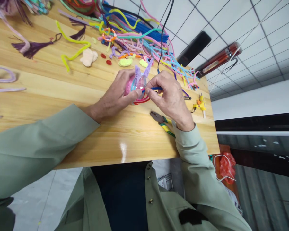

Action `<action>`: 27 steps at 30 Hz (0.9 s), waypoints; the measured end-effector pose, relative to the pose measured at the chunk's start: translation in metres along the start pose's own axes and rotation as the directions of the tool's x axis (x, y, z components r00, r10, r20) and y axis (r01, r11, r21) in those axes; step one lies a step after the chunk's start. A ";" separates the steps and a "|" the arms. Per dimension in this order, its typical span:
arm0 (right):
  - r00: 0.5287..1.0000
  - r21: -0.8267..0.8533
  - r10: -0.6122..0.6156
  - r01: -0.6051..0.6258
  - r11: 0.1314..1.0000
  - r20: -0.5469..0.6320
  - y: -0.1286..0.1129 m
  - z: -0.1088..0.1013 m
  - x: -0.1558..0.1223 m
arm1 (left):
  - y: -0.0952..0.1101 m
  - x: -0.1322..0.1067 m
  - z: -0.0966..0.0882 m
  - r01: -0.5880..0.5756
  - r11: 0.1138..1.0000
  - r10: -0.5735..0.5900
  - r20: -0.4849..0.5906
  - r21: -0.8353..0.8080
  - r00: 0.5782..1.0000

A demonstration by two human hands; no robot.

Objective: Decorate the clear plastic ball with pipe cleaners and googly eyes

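Observation:
My left hand (pixel 118 91) is closed round a small clear rounded piece (pixel 142 81) wound with pink, light blue and red pipe cleaner. Two fuzzy purple points (pixel 148 68) stick up from its top, like ears. My right hand (pixel 167 94) pinches a dark blue pipe cleaner (pixel 156 88) between thumb and forefinger, and its end lies against the front of the wound piece, beside my left thumb. Pliers (pixel 162 122) with yellow-green handles lie just below my right hand, partly behind the sleeve.
Many coloured pipe cleaners (pixel 144 45) are heaped at the back. A bent yellow pipe cleaner (pixel 80 49), purple tassels (pixel 38 47) and a cream lump (pixel 88 57) lie to the left. A yellow glue gun (pixel 200 104) sits near the right edge, with a black phone (pixel 194 48) behind.

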State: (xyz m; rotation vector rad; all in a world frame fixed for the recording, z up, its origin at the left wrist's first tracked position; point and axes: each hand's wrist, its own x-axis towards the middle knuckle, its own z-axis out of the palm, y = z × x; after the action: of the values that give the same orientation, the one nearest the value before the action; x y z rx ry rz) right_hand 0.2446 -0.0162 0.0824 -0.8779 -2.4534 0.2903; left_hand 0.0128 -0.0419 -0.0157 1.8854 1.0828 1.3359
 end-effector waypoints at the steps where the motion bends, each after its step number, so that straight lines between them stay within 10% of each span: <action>1: 1.000 -0.008 0.013 -0.013 1.000 0.011 0.000 0.000 0.000 | 0.000 0.000 0.000 0.008 1.000 -0.008 -0.010 0.001 1.000; 27: 0.999 0.035 0.039 -0.041 0.999 0.035 -0.001 0.003 -0.001 | 0.006 0.001 -0.002 0.062 0.997 -0.062 0.004 0.039 0.998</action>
State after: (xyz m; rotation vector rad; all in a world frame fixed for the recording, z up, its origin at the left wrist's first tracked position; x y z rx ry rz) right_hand 0.2439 -0.0176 0.0799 -0.9146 -2.4567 0.3655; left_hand 0.0130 -0.0444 -0.0098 1.8665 1.1626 1.2841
